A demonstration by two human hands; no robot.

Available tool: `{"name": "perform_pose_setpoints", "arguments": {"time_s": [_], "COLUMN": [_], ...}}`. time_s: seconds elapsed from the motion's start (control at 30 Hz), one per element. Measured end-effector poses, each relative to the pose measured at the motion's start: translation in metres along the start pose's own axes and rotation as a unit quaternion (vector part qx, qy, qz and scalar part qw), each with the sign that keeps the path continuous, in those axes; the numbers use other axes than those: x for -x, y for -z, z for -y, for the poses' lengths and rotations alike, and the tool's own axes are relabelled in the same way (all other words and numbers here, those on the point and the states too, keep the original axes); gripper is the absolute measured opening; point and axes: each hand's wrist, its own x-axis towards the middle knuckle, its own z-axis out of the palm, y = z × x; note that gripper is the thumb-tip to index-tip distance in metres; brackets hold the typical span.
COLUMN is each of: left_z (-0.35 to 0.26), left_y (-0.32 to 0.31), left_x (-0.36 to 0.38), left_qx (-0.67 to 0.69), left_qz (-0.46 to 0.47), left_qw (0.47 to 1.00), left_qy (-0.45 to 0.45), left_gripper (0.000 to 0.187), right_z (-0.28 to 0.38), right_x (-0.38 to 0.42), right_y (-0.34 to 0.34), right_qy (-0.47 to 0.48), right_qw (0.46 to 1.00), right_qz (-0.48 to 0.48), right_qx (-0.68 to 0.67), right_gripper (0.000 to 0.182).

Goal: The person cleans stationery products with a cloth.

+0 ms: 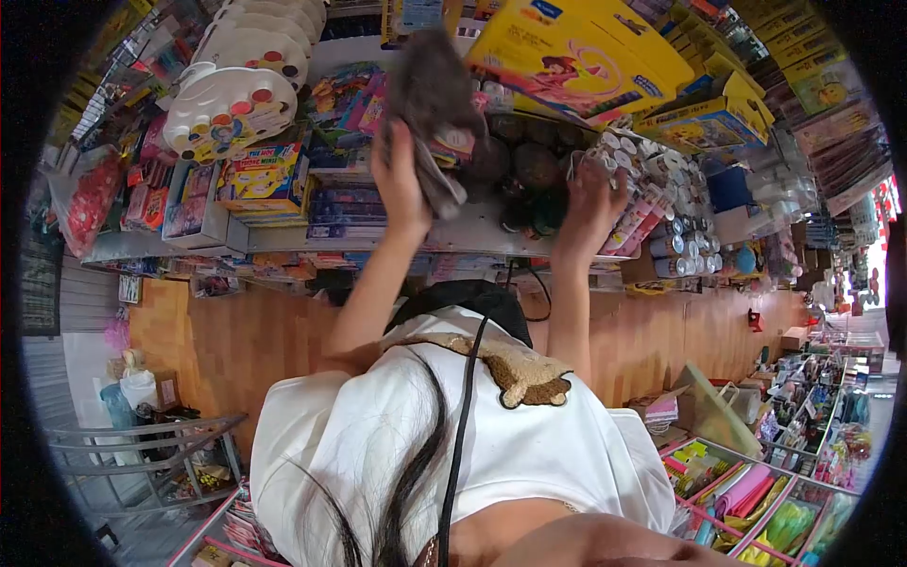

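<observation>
My left hand is closed around a crumpled grey cloth, raised above the shelf and blurred at its top. To its right, my right hand reaches to the shelf, its fingers curled at the edge of a cluster of small white-lidded jars. Which jar the fingers grip is partly hidden. Between the hands stand dark round-topped containers in shadow. Pink tubes lie just right of my right hand.
A large yellow box hangs over the shelf. Paint palettes, a yellow boxed set and stacked purple boxes fill the left. More jars stand right. Behind me are a metal rail and a divided display.
</observation>
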Motion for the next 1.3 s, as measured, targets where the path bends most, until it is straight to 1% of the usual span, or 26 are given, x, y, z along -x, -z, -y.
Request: {"name": "perform_pose_setpoints", "arguments": {"time_s": [0.07,0.17,0.2,0.27,0.3,0.37,0.4,0.47,0.5,0.57,0.6,0.63,0.67,0.7,0.73,0.8,0.9,1.0,1.03,1.07,1.1,1.13,1.17,1.27,1.3], "left_z": [-0.018,-0.03,-0.028,-0.021,-0.015,0.0,-0.002,-0.011,-0.008,-0.004,-0.001,0.004,0.005,0.002,0.003,0.012,0.024,0.039,0.048,0.053,0.055,0.056,0.052,0.035,0.033], "left_y": [-0.018,-0.029,-0.035,-0.047,-0.053,-0.066,-0.079,-0.106,-0.114,-0.126,-0.127,-0.124,-0.122,-0.119,-0.115,-0.102,-0.074,-0.045,-0.045,-0.05,-0.055,-0.061,-0.068,-0.087,-0.089], "left_x": [-0.027,-0.06,-0.069,-0.083,-0.088,-0.094,-0.095,-0.096,-0.092,-0.086,-0.086,-0.087,-0.086,-0.083,-0.08,-0.072,-0.06,-0.04,-0.029,-0.021,-0.014,-0.008,-0.003,0.016,0.02], "left_qx": [0.051,0.032,0.001,-0.062,-0.126,-0.25,-0.23,-0.186,-0.22,-0.284,-0.3,-0.317,-0.334,-0.352,-0.299,-0.19,-0.236,-0.257,-0.211,-0.118,-0.025,0.07,0.124,0.107,0.082], "left_qz": [0.009,0.072,0.087,0.116,0.102,0.072,0.132,0.249,0.229,0.188,0.187,0.185,0.182,0.193,0.212,0.246,0.241,0.222,0.127,0.079,0.03,-0.02,0.03,0.025,0.037], "left_qw": [0.994,0.983,0.982,0.977,0.967,0.933,0.945,0.948,0.946,0.939,0.933,0.927,0.921,0.913,0.921,0.916,0.917,0.937,0.965,0.989,0.999,0.997,0.992,0.994,0.996], "left_qy": [-0.099,-0.167,-0.169,-0.17,-0.198,-0.249,-0.191,-0.071,-0.063,-0.049,-0.062,-0.074,-0.086,-0.065,-0.129,-0.252,-0.212,-0.079,-0.088,-0.048,-0.007,0.032,0.013,-0.007,-0.013], "left_gripper": [0.039,0.057,0.058,0.06,0.06,0.062,0.065,0.07,0.075,0.087,0.088,0.09,0.091,0.092,0.074,0.041,0.048,0.062,0.061,0.061,0.062,0.063,0.074,0.085,0.089], "right_z": [0.018,0.036,0.038,0.039,0.039,0.047,0.051,0.057,0.058,0.05,0.047,0.045,0.045,0.044,0.043,0.046,0.055,0.059,0.059,0.059,0.059,0.057,0.049,0.041,0.041], "right_x": [-0.002,-0.004,-0.004,-0.007,-0.01,-0.023,-0.03,-0.049,-0.056,-0.064,-0.065,-0.064,-0.064,-0.064,-0.063,-0.059,-0.054,-0.049,-0.048,-0.045,-0.041,-0.038,-0.038,-0.028,-0.03], "right_y": [-0.001,-0.009,-0.01,-0.014,-0.017,-0.022,-0.024,-0.027,-0.028,-0.03,-0.032,-0.036,-0.036,-0.034,-0.033,-0.034,-0.038,-0.042,-0.043,-0.044,-0.045,-0.047,-0.049,-0.061,-0.058], "right_qy": [0.061,0.146,0.171,0.204,0.222,0.253,0.269,0.238,0.223,0.209,0.203,0.218,0.228,0.238,0.245,0.213,0.182,0.162,0.156,0.124,0.093,0.064,0.069,-0.006,-0.028], "right_qw": [0.997,0.983,0.976,0.967,0.961,0.953,0.948,0.948,0.947,0.954,0.957,0.962,0.959,0.956,0.953,0.964,0.973,0.979,0.981,0.987,0.991,0.994,0.995,1.0,1.0], "right_qz": [0.013,0.047,0.061,0.04,0.03,0.044,0.052,0.084,0.101,0.111,0.117,0.097,0.092,0.088,0.083,0.077,0.073,0.07,0.068,0.057,0.045,0.033,0.03,0.011,0.01], "right_qx": [0.042,0.103,0.123,0.148,0.161,0.162,0.164,0.193,0.209,0.184,0.172,0.131,0.14,0.149,0.158,0.14,0.123,0.1,0.09,0.09,0.089,0.087,0.065,-0.022,-0.006], "right_gripper": [0.048,0.047,0.048,0.05,0.052,0.052,0.053,0.048,0.046,0.04,0.038,0.032,0.031,0.03,0.029,0.028,0.027,0.027,0.028,0.029,0.029,0.03,0.035,0.038,0.043]}}
